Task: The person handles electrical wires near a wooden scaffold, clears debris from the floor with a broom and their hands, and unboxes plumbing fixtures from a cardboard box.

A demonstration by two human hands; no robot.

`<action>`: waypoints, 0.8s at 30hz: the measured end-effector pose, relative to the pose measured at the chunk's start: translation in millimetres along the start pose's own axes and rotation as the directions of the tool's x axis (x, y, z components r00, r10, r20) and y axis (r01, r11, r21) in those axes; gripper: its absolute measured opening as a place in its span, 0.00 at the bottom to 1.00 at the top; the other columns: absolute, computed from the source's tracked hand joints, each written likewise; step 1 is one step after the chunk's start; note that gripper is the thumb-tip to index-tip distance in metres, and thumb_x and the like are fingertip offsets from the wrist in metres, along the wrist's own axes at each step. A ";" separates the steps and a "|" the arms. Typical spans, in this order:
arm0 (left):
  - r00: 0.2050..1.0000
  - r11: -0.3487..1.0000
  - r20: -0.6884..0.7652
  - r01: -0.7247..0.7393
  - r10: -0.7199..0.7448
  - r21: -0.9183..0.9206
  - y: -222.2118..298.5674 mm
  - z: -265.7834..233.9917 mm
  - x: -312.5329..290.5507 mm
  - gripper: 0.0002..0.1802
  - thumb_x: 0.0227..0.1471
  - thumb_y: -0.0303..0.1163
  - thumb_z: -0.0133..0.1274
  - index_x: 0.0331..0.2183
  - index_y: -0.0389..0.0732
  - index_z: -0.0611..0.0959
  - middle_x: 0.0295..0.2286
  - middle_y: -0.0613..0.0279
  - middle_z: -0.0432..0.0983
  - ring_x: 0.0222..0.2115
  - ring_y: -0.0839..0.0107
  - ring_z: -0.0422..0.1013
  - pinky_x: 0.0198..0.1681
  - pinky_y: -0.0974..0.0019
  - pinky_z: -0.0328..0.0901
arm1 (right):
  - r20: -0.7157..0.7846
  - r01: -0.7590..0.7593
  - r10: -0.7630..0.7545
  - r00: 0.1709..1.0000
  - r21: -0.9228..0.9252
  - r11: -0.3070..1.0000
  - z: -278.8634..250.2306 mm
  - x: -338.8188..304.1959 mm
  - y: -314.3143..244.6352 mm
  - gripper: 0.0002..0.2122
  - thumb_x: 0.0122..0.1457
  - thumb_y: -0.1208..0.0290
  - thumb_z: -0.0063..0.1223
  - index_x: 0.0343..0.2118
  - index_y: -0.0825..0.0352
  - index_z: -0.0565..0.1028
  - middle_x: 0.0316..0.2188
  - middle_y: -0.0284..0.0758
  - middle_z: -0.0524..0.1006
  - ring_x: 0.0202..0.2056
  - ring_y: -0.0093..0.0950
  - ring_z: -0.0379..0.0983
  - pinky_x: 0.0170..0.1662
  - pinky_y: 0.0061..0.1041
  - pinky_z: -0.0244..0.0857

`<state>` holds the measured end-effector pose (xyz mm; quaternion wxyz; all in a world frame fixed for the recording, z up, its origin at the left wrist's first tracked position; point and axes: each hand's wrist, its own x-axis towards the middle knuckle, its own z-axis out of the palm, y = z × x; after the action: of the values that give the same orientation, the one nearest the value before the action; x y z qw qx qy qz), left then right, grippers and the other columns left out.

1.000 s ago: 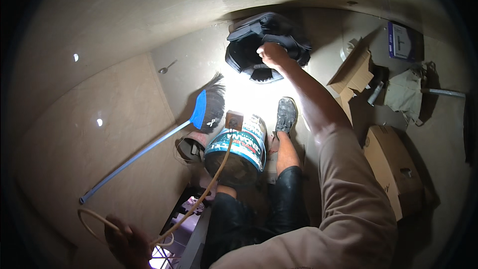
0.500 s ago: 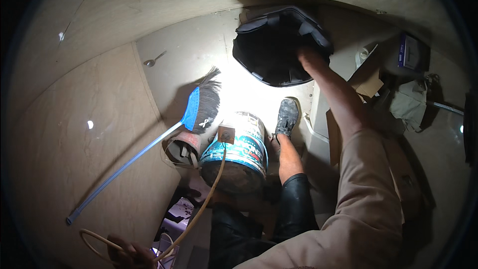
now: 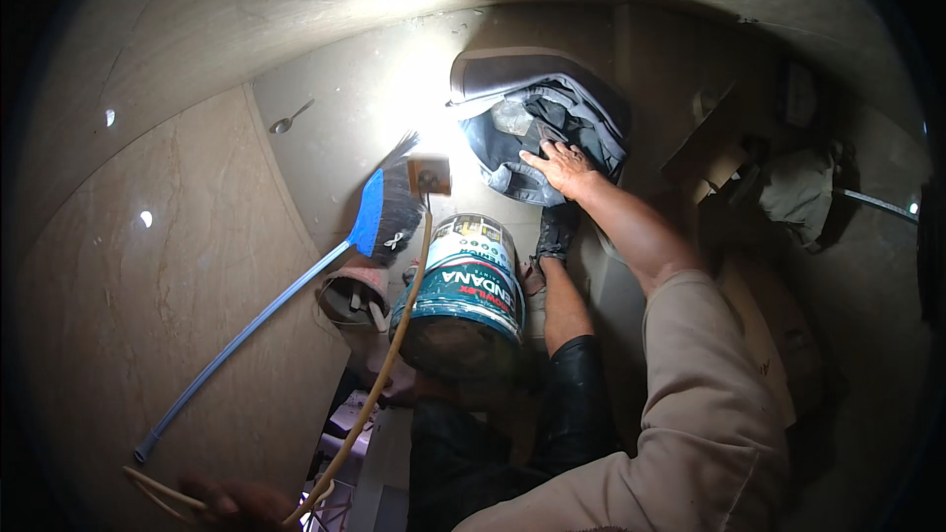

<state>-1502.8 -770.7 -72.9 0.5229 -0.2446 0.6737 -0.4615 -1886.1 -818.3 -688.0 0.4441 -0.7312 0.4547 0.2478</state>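
Note:
At the lower left, my left hand (image 3: 232, 504) is dim and partly cut off, closed round a beige cable (image 3: 379, 374). The cable rises to a small square wooden block (image 3: 430, 176) with a round fitting, beside a bright glare. My right hand (image 3: 560, 167) reaches into the mouth of a dark grey fabric bag (image 3: 537, 64) on the floor. Its fingers are spread over dark contents, touching a dark piece (image 3: 545, 134) whose kind I cannot tell. A pale grey lump (image 3: 511, 118) lies beside it in the bag.
A paint bucket (image 3: 463, 286) lies on its side before my legs. Left of it are a blue-headed broom (image 3: 368, 214) and a small dirty pail (image 3: 357, 294). A spoon (image 3: 292, 118) lies farther back. Cardboard (image 3: 724, 167) and a pale cloth-like bag (image 3: 796, 197) are at the right.
The block on the cable has moved up toward the bag, and the light has shifted with it. The bag has tilted, so its contents now show. My right hand has moved left, its fingers now visible.

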 end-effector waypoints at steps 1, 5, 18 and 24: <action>0.999 0.982 0.048 0.026 -0.018 -0.186 -3.5 1.7 -2.3 0.31 0.66 0.53 0.29 0.57 0.40 0.66 0.47 0.38 0.69 0.43 0.44 0.71 0.44 0.46 0.67 | 0.016 -0.053 0.053 0.998 -0.015 0.998 5.8 3.1 -1.3 0.27 0.66 0.71 0.37 0.66 0.35 0.57 0.68 0.38 0.54 0.66 0.38 0.52 0.66 0.40 0.49; 0.982 0.780 0.179 0.156 -0.057 -0.605 -10.7 3.9 -7.3 0.27 0.66 0.50 0.31 0.55 0.40 0.66 0.45 0.41 0.70 0.40 0.47 0.72 0.40 0.49 0.68 | 0.071 -0.138 0.149 0.986 -0.142 0.980 13.9 12.5 -24.3 0.26 0.65 0.70 0.35 0.66 0.42 0.58 0.66 0.44 0.57 0.66 0.41 0.55 0.65 0.41 0.50; 0.710 -0.777 0.701 0.404 -0.066 -0.483 -9.9 -2.7 -23.7 0.18 0.66 0.43 0.41 0.47 0.39 0.69 0.39 0.52 0.72 0.31 0.59 0.74 0.27 0.57 0.71 | -0.312 -0.151 0.296 0.903 0.415 0.897 -86.8 -1.9 29.2 0.18 0.64 0.66 0.48 0.54 0.66 0.71 0.42 0.48 0.80 0.44 0.48 0.77 0.50 0.36 0.71; 0.684 -0.924 0.665 0.032 0.299 0.382 -27.4 -25.2 -34.2 0.14 0.65 0.38 0.45 0.45 0.38 0.70 0.36 0.56 0.74 0.24 0.65 0.75 0.18 0.62 0.72 | -0.828 0.484 -0.185 0.530 0.116 0.868 -158.6 -129.8 -104.8 0.13 0.64 0.78 0.48 0.50 0.67 0.75 0.49 0.42 0.78 0.50 0.37 0.75 0.53 0.30 0.68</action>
<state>-1519.0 -746.1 -31.8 0.4275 0.7317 -0.1571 -0.5071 -1860.2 -879.1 -467.5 0.3505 -0.7513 0.4868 -0.2751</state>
